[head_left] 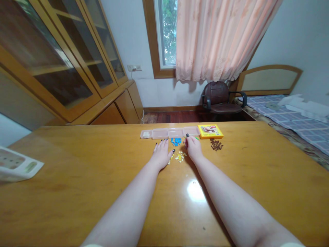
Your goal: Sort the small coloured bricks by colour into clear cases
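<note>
My left hand lies on the table with its fingers stretched out and apart, covering part of the yellow pieces. My right hand is closed in a pinch, thumb and fingertips together; whatever is between them is too small to make out. A pile of small blue bricks lies between the two hands. Nearer to me are scattered yellow and cream pieces. Green pieces show partly behind my right hand. To its right sits a heap of small brown bricks.
A row of clear plastic trays stands behind the bricks, beside a yellow box with a printed lid. At the left edge of the wooden table is a white plastic object. A chair stands beyond the table.
</note>
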The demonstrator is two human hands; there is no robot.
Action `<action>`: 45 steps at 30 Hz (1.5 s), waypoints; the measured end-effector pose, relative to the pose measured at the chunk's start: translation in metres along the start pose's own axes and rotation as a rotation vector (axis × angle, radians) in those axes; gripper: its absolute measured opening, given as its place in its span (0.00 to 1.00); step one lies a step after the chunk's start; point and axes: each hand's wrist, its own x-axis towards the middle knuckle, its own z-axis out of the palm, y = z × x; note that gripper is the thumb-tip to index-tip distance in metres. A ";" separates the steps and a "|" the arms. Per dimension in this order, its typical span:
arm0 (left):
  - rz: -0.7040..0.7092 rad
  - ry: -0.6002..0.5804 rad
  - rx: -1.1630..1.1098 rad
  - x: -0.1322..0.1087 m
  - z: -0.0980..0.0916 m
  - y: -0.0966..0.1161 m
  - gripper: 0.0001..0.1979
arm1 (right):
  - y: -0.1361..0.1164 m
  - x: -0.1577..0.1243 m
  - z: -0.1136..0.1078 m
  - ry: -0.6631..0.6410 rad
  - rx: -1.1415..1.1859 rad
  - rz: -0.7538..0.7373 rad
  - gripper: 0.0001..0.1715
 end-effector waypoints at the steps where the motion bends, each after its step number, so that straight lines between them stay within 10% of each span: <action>1: 0.021 -0.005 -0.005 0.000 0.000 0.000 0.31 | 0.000 0.000 0.000 -0.003 0.006 0.001 0.22; 13: 0.066 0.085 -0.016 0.007 0.005 -0.009 0.28 | -0.003 -0.001 0.000 -0.021 0.031 -0.005 0.21; 21: -0.159 0.214 0.015 0.010 -0.007 -0.009 0.20 | -0.004 -0.002 0.001 -0.029 -0.007 -0.006 0.20; 45: 0.016 0.113 0.066 0.007 -0.009 -0.001 0.23 | -0.004 0.000 0.002 -0.026 0.008 -0.019 0.20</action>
